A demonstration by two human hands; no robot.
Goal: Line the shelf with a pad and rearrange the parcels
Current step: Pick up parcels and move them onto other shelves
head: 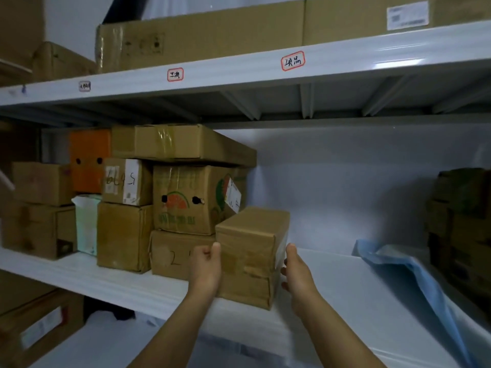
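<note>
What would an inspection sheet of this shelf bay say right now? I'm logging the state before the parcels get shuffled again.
Surface: white shelf, white pad lying on its right part.
Job's things: brown parcel at the front edge; stacked parcels to its left.
Clutter: blue sheet crumpled at right; dark boxes far right.
Grippers: left hand and right hand flank the parcel's sides.
Cables: nothing seen.
Surroundings: upper shelf with handwritten labels and long cartons.

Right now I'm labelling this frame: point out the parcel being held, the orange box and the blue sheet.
held parcel (248, 251), head view, front face.
orange box (89, 160), head view, front face.
blue sheet (414, 269), head view, middle fold.
</note>
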